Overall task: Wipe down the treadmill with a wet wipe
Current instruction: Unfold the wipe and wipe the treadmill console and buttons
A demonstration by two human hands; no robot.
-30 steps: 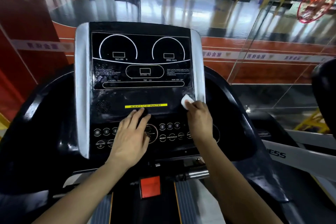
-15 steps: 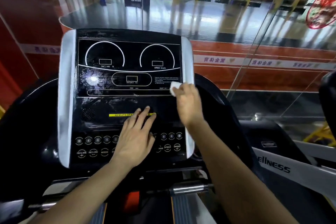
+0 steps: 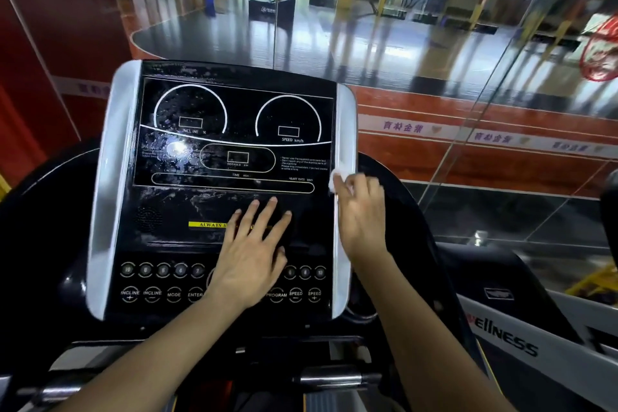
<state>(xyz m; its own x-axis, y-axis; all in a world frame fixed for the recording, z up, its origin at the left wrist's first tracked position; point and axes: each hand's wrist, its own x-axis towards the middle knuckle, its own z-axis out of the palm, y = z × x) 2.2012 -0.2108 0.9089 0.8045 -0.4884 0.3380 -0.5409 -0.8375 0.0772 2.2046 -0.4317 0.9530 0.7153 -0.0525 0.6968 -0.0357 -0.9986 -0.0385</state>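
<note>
Head view: treadmill console [image 3: 230, 157] fills the centre, black glossy panel between two silver side strips. Left hand [image 3: 250, 254] lies flat on the lower panel, fingers straight and slightly spread, fingertips just above the yellow label [image 3: 205, 224], which the hand partly covers. Palm covers the middle of the button rows [image 3: 160, 281]. Right hand [image 3: 361, 211] is at the right silver strip [image 3: 344, 130], fingers curled round a small white wet wipe [image 3: 336, 177]. Wipe is pressed against the strip's inner edge, level with the bottom of the display area, only a small bunched part showing past the fingers. Wet streaks and droplets visible on the left half of the display, with a bright glare spot. Glass wall [image 3: 501, 177] stands right of the machine; sports hall floor beyond.
</note>
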